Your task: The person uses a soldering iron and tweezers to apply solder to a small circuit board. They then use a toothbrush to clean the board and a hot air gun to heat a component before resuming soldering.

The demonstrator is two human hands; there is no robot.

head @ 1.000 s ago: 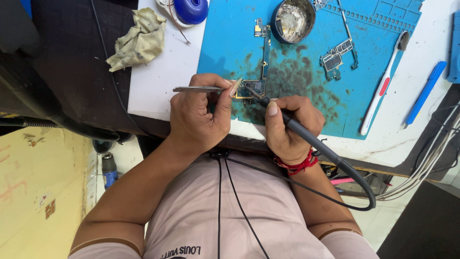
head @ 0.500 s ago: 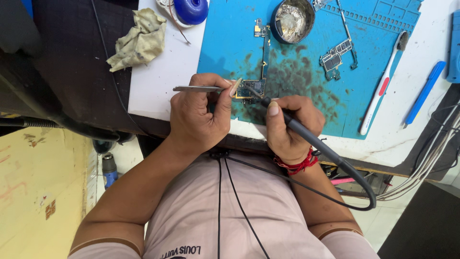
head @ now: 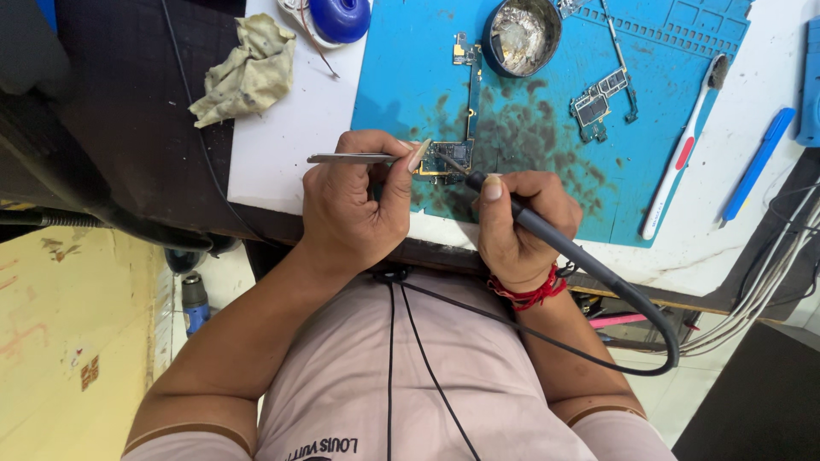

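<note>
My left hand (head: pixel 357 201) grips metal tweezers (head: pixel 346 158) whose tips rest at a small circuit board (head: pixel 450 158) lying on the blue work mat (head: pixel 547 128). My right hand (head: pixel 512 222) holds a dark soldering iron (head: pixel 547 235) like a pen. Its tip touches the same board, right next to the tweezers' tips. A thick black cable runs from the iron back past my right wrist, which wears a red thread band (head: pixel 530 294).
A round metal tin (head: pixel 523 32), another circuit board piece (head: pixel 598 102) and a toothbrush (head: pixel 683 154) lie on the mat. A crumpled cloth (head: pixel 248 72) and a blue round object (head: pixel 340 17) sit at the left, a blue pen (head: pixel 758 162) and grey cables (head: pixel 769 290) at the right.
</note>
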